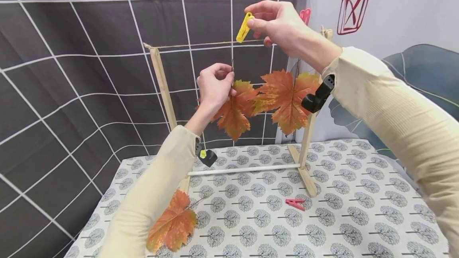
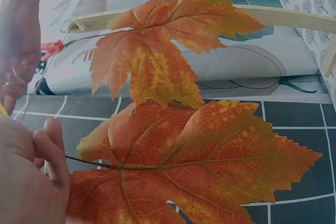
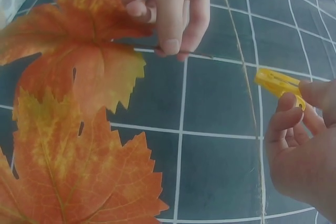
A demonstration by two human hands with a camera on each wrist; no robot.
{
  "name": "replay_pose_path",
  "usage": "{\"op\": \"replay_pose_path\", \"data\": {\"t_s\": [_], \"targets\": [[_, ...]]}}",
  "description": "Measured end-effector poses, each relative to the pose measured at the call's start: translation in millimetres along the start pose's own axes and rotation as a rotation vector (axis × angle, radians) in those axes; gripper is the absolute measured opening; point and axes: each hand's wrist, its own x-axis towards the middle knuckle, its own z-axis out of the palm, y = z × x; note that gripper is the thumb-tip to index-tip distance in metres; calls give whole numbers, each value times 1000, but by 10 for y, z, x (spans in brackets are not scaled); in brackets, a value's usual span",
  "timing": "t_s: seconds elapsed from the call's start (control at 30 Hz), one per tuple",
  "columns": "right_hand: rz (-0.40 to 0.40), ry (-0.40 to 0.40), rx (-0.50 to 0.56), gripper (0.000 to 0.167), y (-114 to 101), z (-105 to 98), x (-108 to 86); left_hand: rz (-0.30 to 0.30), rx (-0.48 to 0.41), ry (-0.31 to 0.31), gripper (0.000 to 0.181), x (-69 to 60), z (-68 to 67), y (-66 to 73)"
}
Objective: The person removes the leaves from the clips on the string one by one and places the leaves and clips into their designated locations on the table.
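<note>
L hand (image 1: 216, 85) pinches a leaf (image 1: 234, 116) by its stem (image 3: 200, 55) below the string (image 1: 201, 45), 2nd leaf (image 1: 287, 96) hanging to its R. R hand (image 1: 283, 21) pinches a yellow clip (image 1: 244, 28) by the string, contact unclear. Red boxed writing (image 1: 355, 3), upper R on white cloth (image 1: 391, 19), cut off at top, can't be read.

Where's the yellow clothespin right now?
In the head view, the yellow clothespin is at upper centre, pinched in the right hand near the string, above the left hand holding a leaf.
</note>
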Motion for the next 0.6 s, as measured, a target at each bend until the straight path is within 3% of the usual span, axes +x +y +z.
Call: {"op": "replay_pose_path", "data": {"t_s": [0.6], "targets": [[-10, 0, 129, 33, 58, -86, -73, 37, 21, 8, 13, -49, -147, -96]]}}
